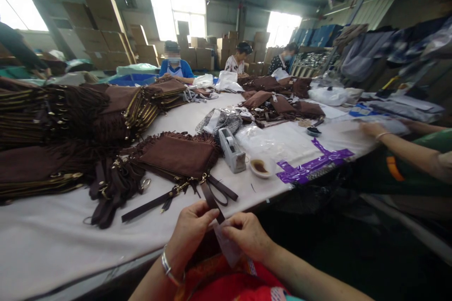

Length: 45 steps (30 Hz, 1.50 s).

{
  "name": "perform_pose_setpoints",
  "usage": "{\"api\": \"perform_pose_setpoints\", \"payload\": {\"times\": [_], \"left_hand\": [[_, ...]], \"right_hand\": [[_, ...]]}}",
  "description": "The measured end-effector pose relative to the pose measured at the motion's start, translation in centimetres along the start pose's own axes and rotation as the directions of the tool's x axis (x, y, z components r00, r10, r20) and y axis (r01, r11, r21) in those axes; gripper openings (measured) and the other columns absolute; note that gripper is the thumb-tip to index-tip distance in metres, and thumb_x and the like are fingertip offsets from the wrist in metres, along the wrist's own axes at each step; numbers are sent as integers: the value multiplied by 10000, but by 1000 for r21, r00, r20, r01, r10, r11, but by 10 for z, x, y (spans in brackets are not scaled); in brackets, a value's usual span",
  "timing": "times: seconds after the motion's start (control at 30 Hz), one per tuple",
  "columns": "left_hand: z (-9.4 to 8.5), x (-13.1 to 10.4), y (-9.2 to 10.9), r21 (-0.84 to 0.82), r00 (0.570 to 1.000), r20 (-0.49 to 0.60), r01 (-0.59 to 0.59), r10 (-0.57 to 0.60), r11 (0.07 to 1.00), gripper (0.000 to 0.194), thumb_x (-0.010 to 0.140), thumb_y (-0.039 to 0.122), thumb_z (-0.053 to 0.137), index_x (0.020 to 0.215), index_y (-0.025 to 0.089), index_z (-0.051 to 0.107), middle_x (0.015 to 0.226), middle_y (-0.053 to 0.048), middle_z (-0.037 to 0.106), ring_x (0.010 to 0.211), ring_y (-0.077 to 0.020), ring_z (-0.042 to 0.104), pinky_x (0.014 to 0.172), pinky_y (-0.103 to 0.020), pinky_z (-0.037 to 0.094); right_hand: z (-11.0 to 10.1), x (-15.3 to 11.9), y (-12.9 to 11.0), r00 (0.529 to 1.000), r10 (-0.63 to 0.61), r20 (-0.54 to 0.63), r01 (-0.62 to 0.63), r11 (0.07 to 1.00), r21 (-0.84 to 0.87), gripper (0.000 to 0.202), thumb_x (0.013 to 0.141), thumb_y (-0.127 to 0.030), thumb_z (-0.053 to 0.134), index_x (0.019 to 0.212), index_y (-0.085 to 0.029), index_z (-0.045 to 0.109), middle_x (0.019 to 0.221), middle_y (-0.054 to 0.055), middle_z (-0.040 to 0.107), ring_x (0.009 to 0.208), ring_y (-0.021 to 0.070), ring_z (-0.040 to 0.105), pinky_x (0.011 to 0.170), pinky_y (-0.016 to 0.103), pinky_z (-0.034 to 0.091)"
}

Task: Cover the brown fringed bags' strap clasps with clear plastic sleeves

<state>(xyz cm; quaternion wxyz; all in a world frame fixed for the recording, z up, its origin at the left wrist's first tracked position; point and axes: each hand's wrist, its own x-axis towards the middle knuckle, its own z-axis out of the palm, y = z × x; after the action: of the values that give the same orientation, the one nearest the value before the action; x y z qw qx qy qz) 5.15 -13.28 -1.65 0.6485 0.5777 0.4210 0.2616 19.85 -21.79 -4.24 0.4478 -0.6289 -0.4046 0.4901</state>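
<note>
My left hand (190, 228) is closed, its thumb and fingers pinching a dark brown wrist strap (209, 194) near the table's front edge. Right beside it, my right hand (249, 235) grips a small translucent plastic piece (228, 246) at the strap's lower end. That strap runs up to the gold hardware of a brown fringed pouch (178, 156), which lies flat on the table. Another strap (150, 207) extends left from the pouch's front. A bundle of brown straps (111, 193) with metal rings is to the left of the pouch.
Stacks of brown zippered pouches (45, 117) fill the table's left side. Beyond my hands are a grey tape dispenser (231, 151), a small white dish (263, 168) with brown liquid, and purple tape (310, 167) along the edge. A co-worker's arm (406, 148) reaches in at right.
</note>
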Motion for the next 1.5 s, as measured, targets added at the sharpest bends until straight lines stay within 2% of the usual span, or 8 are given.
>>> {"api": "perform_pose_setpoints", "payload": {"times": [0.2, 0.57, 0.8, 0.93, 1.1, 1.27, 1.4, 1.5], "left_hand": [[-3, 0, -1, -44, 999, -6, 52, -53, 998, 277, 720, 340, 708, 925, 158, 745, 958, -70, 757, 889, -273, 675, 831, -348, 507], [-7, 1, -2, -22, 999, -26, 26, -26, 999, 261, 711, 337, 715, 905, 168, 756, 957, -65, 759, 922, -283, 672, 866, -359, 501], [-3, 3, -5, -39, 1000, -13, 21, -21, 999, 268, 714, 344, 704, 907, 162, 747, 938, -57, 759, 923, -277, 667, 847, -342, 503], [-2, 2, -8, -47, 999, -9, 35, -36, 998, 246, 711, 333, 711, 885, 163, 746, 907, -60, 758, 883, -268, 668, 809, -332, 504], [-1, -2, -6, -136, 989, 22, 146, -145, 980, 243, 688, 319, 736, 864, 151, 738, 871, -66, 753, 747, -220, 660, 704, -297, 497], [5, -7, -7, -215, 980, 42, 198, -193, 956, 253, 678, 287, 750, 883, 142, 726, 768, -43, 731, 653, -169, 621, 640, -266, 479], [6, -9, -18, -259, 970, 82, 243, -229, 935, 204, 687, 305, 762, 785, 140, 692, 660, -15, 682, 593, -144, 598, 596, -248, 470], [-3, -2, -22, -379, 963, 154, 263, -219, 887, 256, 748, 387, 725, 815, 146, 673, 736, -39, 695, 690, -160, 644, 667, -257, 506]], "right_hand": [[-2, -1, 0, 1000, 2, -5, -2, 1000, 2, 148, 686, -245, 659, 713, -140, 761, 710, 49, 729, 657, 176, 617, 597, 250, 458], [-3, 2, 5, 1000, 17, -22, -16, 1000, 27, 165, 681, -274, 679, 612, -127, 707, 571, 9, 652, 551, 129, 527, 539, 233, 392], [-4, 4, 5, 999, 34, 11, -34, 997, 67, 201, 688, -315, 682, 664, -124, 740, 585, 10, 655, 549, 123, 517, 552, 236, 394], [-4, 6, 5, 999, 41, 8, -41, 996, 85, 229, 683, -336, 698, 613, -119, 710, 529, -4, 599, 518, 109, 481, 521, 229, 370], [-2, 6, 8, 998, 58, 22, -61, 981, 183, 283, 684, -373, 719, 618, -101, 678, 519, -8, 554, 476, 86, 428, 469, 217, 323], [4, 10, 6, 997, -12, 72, -5, 975, 224, 280, 698, -365, 729, 805, -106, 725, 673, 22, 633, 569, 102, 495, 526, 217, 390], [5, 12, 5, 989, -2, 148, -38, 964, 262, 282, 702, -379, 730, 745, -104, 685, 579, -9, 574, 506, 86, 460, 514, 222, 389], [-2, 11, 7, 985, -2, 171, -48, 956, 290, 280, 678, -362, 758, 741, -101, 680, 623, 7, 607, 546, 99, 503, 551, 230, 404]]}}
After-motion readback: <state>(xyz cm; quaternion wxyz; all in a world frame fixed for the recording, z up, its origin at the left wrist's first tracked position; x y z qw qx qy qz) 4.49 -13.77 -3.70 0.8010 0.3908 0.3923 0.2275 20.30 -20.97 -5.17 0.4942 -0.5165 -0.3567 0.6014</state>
